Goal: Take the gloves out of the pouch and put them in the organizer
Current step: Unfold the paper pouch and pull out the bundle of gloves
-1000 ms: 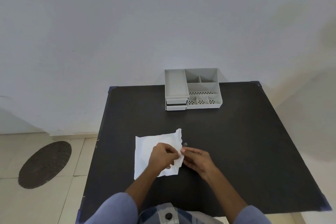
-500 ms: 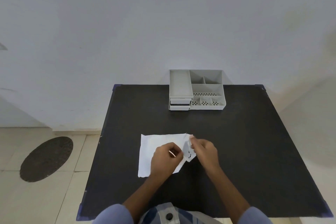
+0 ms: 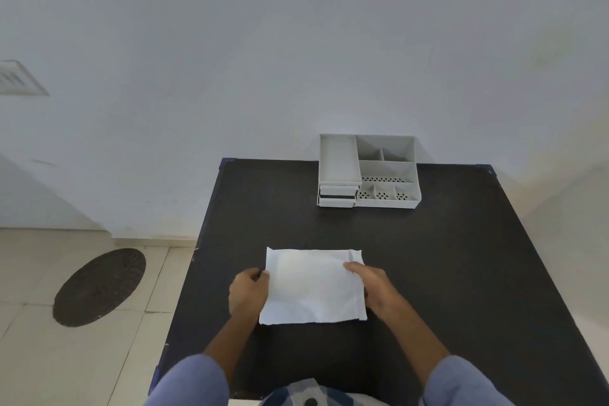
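A white pouch (image 3: 313,287) lies flat on the black table (image 3: 445,273), near the front. My left hand (image 3: 248,293) grips its left edge. My right hand (image 3: 370,287) holds its right edge, thumb on top near the upper corner. No gloves show; whatever is inside the pouch is hidden. The grey organizer (image 3: 367,171) stands at the table's far edge against the wall, with one long tray on the left, small drawers under it and several open compartments on the right.
The wall rises right behind the organizer. The table's left edge drops to a tiled floor with a dark round mat (image 3: 99,287). A vent (image 3: 16,79) sits on the wall at far left.
The pouch was bunched under both hands at its right end. Now it is spread flat and turned square, and my left hand has moved to its left edge.
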